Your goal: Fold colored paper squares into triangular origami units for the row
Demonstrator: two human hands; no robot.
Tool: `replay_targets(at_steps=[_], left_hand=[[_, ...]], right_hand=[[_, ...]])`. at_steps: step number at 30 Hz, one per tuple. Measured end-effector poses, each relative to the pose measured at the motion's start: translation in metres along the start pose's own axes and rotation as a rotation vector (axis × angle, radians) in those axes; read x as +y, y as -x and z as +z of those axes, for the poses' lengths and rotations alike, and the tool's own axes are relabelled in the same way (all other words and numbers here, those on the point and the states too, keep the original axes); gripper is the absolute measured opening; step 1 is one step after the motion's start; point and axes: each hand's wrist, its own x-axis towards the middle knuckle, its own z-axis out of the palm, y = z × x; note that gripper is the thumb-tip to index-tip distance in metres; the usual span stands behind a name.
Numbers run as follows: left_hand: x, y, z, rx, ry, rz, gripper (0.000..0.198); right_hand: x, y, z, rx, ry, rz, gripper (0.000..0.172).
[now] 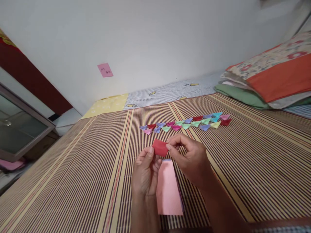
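The person's two hands pinch a small red paper piece (160, 148) at its opposite ends, the left hand (145, 171) and right hand (190, 155) raised over a striped mat (73, 181). Pink paper (169, 191) lies below; folded colored pieces (186, 126) stretch in rows beyond.
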Motion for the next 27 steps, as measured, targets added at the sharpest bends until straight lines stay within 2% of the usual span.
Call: replay_targets(at_steps=[2,5,8,12,15,19,23,27], left_hand=[[0.001,0.001,0.003,0.054,0.047,0.009,0.012],[0.000,0.003,0.009,0.097,0.090,0.075,0.018],[-0.003,0.006,0.012,0.050,0.071,0.154,0.012],[-0.006,0.006,0.011,0.019,0.049,0.211,0.014],[-0.007,0.004,0.009,0.017,0.022,0.215,0.017],[-0.004,0.004,0.010,0.066,0.063,0.176,0.009],[0.001,0.007,0.017,0.175,0.130,0.084,0.033],[0.001,0.009,0.023,0.218,0.173,0.047,0.038]], right_hand=[[0.002,0.000,-0.001,-0.016,-0.014,0.041,0.010],[0.004,0.001,0.000,-0.033,-0.081,0.145,0.006],[0.005,0.002,0.004,-0.050,-0.181,0.228,0.008],[0.007,0.003,0.008,-0.039,-0.293,0.215,0.010],[0.008,0.002,0.009,-0.050,-0.337,0.190,0.014],[0.009,0.002,0.008,-0.067,-0.358,0.169,0.015],[0.012,0.004,0.012,-0.027,-0.463,0.243,0.012],[0.013,0.004,0.017,0.066,-0.594,0.331,0.012]])
